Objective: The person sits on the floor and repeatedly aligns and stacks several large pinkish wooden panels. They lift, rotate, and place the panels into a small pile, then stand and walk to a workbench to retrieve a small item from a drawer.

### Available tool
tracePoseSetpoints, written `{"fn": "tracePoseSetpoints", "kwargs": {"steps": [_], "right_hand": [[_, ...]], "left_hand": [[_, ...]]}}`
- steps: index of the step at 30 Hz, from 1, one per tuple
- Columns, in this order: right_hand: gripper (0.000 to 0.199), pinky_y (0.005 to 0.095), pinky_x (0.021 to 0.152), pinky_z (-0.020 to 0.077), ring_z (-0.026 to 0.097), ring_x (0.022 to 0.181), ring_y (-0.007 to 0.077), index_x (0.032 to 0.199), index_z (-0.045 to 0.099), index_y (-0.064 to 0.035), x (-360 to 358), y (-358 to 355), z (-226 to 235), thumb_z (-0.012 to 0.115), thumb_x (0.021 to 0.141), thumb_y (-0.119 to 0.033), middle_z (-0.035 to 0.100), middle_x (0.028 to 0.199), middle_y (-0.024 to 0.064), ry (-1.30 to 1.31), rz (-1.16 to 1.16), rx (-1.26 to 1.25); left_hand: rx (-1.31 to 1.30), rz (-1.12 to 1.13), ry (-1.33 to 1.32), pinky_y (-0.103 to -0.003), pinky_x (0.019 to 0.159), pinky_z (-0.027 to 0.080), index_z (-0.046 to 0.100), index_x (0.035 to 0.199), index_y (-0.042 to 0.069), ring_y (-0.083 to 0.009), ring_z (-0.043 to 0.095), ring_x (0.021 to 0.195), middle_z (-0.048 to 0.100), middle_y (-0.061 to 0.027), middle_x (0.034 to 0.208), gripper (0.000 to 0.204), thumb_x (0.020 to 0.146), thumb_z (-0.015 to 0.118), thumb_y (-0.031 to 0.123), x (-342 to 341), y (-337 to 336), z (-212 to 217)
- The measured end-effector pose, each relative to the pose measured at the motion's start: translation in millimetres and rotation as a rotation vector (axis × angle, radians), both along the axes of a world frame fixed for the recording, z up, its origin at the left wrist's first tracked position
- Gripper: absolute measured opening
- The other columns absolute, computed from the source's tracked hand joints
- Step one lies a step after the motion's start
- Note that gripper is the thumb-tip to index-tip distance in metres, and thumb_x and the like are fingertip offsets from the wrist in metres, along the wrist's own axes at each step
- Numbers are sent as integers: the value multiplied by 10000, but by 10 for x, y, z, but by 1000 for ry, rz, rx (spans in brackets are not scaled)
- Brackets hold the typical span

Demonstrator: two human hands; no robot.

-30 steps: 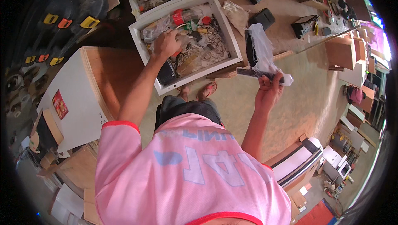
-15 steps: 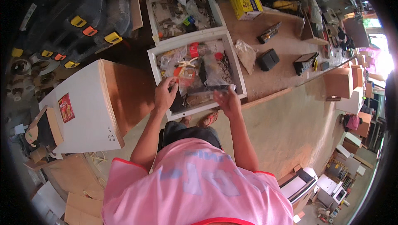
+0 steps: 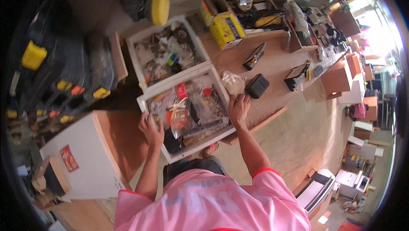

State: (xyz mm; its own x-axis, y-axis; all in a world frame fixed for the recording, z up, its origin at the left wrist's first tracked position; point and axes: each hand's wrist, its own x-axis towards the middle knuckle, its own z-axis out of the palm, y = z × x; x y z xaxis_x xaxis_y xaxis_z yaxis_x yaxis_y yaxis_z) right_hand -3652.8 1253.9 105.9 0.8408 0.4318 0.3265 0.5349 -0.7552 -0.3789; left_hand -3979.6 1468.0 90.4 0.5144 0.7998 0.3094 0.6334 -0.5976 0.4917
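Observation:
A white wooden drawer (image 3: 196, 151) filled with odds and ends is right in front of me. My left hand (image 3: 152, 132) grips its left wall, with the thumb on the inner side. On the right wall, my right hand (image 3: 239, 111) holds the rim near a clear plastic bag of small pieces (image 3: 232, 83). Inside the drawer lie an orange item in clear plastic (image 3: 177, 119), a red-labelled packet (image 3: 182, 90), a round red piece (image 3: 207, 91) and a black flat item (image 3: 172, 143). The undersides of both hands are hidden.
A second white drawer (image 3: 137, 80) of clutter adjoins the far side. To the right, a black case (image 3: 257, 86) and a yellow box (image 3: 228, 31) rest on a wooden board (image 3: 275, 71). A white cabinet (image 3: 76, 154) and black toolboxes with yellow latches (image 3: 34, 56) stand at left.
Both hands have moved from over the drawer's contents to its side walls, the left outward left, the right outward right. The view has shifted and turned, so the drawers appear lower and tilted.

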Motion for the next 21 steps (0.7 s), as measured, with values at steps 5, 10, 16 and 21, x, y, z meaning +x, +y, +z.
{"fn": "tracePoseSetpoints", "kwargs": {"steps": [5, 10, 16, 21], "right_hand": [[272, 533, 828, 443, 569, 973, 426, 1032, 604, -32, 2, 76, 65, 631, 959, -292, 557, 1062, 221, 98, -76, -61], [267, 516, 815, 452, 580, 955, 409, 1023, 614, -37, 19, 64, 73, 640, 951, -293, 562, 1034, 211, 98, -69, -74], [269, 513, 824, 460, 575, 980, 402, 1015, 610, -31, 50, -1, 156, 636, 953, -292, 568, 1015, 204, 139, -69, -2], [283, 496, 820, 467, 579, 974, 385, 1005, 612, -33, 57, -80, 86, 629, 954, -311, 572, 1019, 196, 103, -34, 72]], "left_hand": [[-68, 2, 14, -558, 1111, 323, 532, 1338, 35, -439, 371, 1376, 386, -247, 1474, 483, 917, 712, 187, 32, 1, -92], [-31, -46, 39, -569, 1118, 320, 530, 1305, 19, -447, 372, 1376, 362, -260, 1487, 416, 949, 680, 174, 24, 12, -106], [-17, -31, 72, -561, 1132, 316, 564, 1231, -5, -439, 357, 1402, 351, -263, 1499, 345, 963, 670, 185, 55, -4, -124], [22, 15, 162, -550, 1121, 336, 598, 1213, 5, -427, 360, 1410, 354, -248, 1506, 365, 967, 675, 264, 28, -11, -191]]}}
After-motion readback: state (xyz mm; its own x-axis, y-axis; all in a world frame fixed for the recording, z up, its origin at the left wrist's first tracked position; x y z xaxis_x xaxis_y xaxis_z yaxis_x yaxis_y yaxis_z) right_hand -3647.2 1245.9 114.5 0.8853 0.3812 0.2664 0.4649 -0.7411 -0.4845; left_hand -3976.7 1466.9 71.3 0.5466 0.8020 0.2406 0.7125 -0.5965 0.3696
